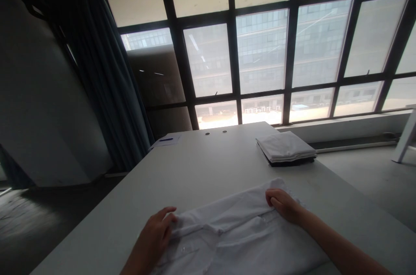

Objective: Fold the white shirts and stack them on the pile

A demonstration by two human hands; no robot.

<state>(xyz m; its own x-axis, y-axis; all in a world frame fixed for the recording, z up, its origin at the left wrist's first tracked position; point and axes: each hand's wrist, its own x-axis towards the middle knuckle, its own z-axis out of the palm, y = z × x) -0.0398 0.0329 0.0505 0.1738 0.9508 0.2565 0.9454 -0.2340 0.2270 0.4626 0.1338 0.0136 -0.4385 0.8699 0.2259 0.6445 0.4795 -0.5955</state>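
Note:
A white garment (pixel 240 240) lies wrinkled on the near part of the table, its folds running across; I cannot tell what kind of garment it is. At its far left corner, my left hand (pixel 157 231) has its fingers curled over the cloth, thumb and fingertips holding the edge. My right hand (pixel 283 205) is closed on the garment's far right part, with the fingers bent into the fabric. The garment's near edge runs out of the bottom of the view.
The white table (pixel 208 166) stretches toward the windows. A folded stack of white cloth (pixel 286 147) with a dark layer beneath lies at its right edge. Paper (pixel 172 140) with a dark pen sits at the far left corner. A blue curtain (pixel 107 80) hangs at left.

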